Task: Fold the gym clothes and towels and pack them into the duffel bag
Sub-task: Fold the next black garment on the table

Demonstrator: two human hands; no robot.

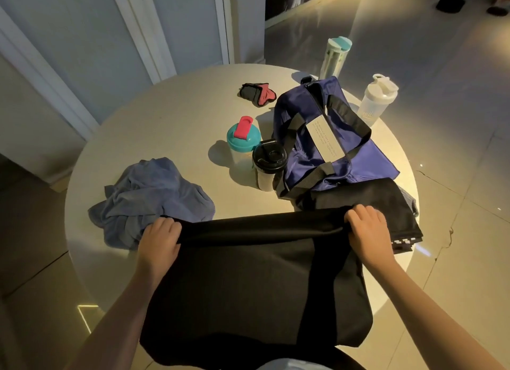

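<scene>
Fingers (172,227) of left hand (160,241) and right hand (368,231) are gripping the black garment (248,281).
It is hanging over the surface's (179,116) near edge.

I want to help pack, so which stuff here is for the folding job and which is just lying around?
For the job: blue duffel bag; black garment, gripped by left hand and right hand; crumpled blue cloth; black clothing beside the bag.

Lying about: red-lidded shaker; black-lidded shaker; white shaker; tall bottle; gloves.
</scene>
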